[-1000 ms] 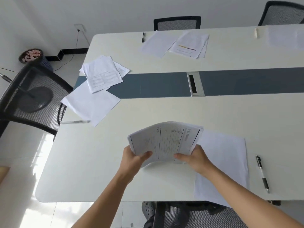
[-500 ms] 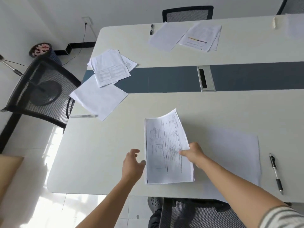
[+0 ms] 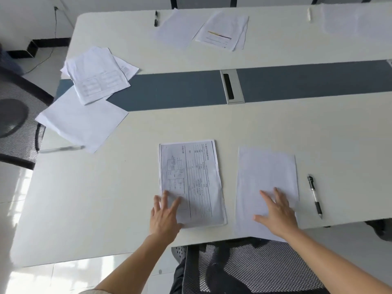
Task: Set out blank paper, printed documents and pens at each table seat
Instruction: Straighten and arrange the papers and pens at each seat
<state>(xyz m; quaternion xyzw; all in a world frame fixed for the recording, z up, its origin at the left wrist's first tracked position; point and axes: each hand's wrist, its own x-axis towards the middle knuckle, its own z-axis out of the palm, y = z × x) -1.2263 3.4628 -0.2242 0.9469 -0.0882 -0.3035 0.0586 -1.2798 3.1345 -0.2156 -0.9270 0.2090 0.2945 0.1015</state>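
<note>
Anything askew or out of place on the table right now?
Yes: at the left-end seat the printed stack lies fanned and rotated, overlapping the blank sheet, whose corner pokes past the table edge. The near seat's document, blank paper and pen lie straight.

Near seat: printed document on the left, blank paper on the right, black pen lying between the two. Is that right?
Not quite: in the head view the black pen lies right of the blank paper, not between it and the printed document.

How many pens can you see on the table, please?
3: near pen beside the blank sheet, clear pen at left end, far pen opposite; others may be hidden.
</note>
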